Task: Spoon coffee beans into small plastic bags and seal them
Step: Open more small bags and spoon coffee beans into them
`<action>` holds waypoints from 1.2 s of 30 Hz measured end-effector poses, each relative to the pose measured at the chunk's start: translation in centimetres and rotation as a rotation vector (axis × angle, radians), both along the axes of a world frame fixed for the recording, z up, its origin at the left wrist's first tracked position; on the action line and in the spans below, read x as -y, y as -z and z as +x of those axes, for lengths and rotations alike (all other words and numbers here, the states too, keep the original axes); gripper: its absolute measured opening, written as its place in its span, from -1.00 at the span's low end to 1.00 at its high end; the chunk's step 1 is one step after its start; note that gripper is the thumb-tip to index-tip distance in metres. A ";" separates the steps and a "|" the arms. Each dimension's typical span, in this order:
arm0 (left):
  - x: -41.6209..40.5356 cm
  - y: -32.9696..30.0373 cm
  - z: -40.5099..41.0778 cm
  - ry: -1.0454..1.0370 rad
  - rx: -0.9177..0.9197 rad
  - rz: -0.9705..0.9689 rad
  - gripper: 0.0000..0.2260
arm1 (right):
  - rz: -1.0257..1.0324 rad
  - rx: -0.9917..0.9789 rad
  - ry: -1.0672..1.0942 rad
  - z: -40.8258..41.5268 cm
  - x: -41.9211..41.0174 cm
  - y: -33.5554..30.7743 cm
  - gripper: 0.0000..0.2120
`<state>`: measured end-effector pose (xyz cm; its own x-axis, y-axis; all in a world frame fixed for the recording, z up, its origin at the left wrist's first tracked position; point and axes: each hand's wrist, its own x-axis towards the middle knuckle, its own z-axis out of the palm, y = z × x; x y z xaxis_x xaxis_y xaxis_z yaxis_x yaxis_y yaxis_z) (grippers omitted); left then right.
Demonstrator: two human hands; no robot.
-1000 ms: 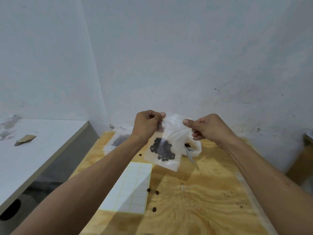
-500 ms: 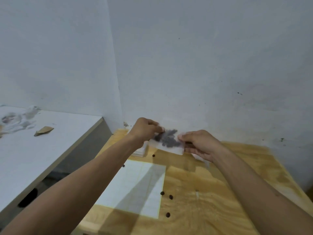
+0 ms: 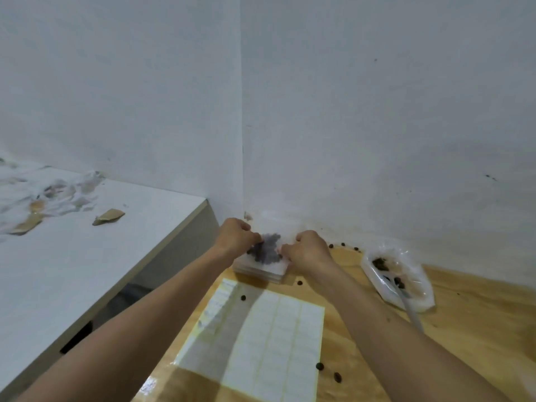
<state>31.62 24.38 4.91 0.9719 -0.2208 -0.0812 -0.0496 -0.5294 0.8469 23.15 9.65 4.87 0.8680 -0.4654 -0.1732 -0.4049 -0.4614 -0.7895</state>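
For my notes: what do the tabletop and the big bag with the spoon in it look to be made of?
The tan wooden tabletop looks like unfinished plywood: swirling grain, matte surface. The large clear bag holding coffee beans and a grey spoon looks like thin glossy plastic film: see-through, crinkled, with glints. The spoon's material is unclear.

Small bag [image 3: 266, 250] of beans motion-blurred, its edges hidden under both hands; fingertips tucked from sight.

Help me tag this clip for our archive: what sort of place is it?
Probably a bare makeshift packing corner, not a kitchen: a plywood table against plain white walls, a sheet of blank sticker labels lying on it, and a plastic bag of coffee beans with loose beans scattered nearby.
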 end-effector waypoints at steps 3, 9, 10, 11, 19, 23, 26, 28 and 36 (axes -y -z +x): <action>-0.5 1.3 0.8 -0.010 -0.031 0.011 -0.75 | -0.045 -0.027 -0.027 0.7 -0.7 0.8 -0.70; -0.8 2.4 1.7 0.015 -0.086 -0.043 -0.83 | -0.069 -0.049 -0.052 1.3 -0.3 1.0 -0.70; -0.8 2.4 1.7 0.010 -0.088 -0.047 -0.85 | -0.060 -0.039 -0.053 1.2 -0.2 1.0 -0.71; -0.8 2.3 1.6 0.009 -0.094 -0.051 -0.79 | -0.058 -0.029 -0.054 1.1 -0.1 0.9 -0.74; 1.0 -1.1 -2.2 -0.056 0.239 0.041 -0.55 | -0.142 0.087 -0.081 -2.2 3.3 -2.9 -0.63; 4.7 -3.4 -6.2 0.004 0.420 -0.036 -0.68 | -0.180 0.140 -0.037 -6.8 6.6 -6.1 -0.71; 8.5 -4.7 -9.7 0.120 0.448 -0.115 -0.74 | -0.212 0.170 0.051 -11.1 9.8 -7.8 -0.79; 11.0 -5.0 -12.3 0.214 0.446 -0.145 -0.75 | -0.256 0.157 0.115 -14.3 12.2 -8.5 -0.77; 21.0 -2.3 -23.2 0.725 0.362 0.015 -0.71 | -0.403 -0.283 0.252 -28.1 20.4 -6.8 -0.81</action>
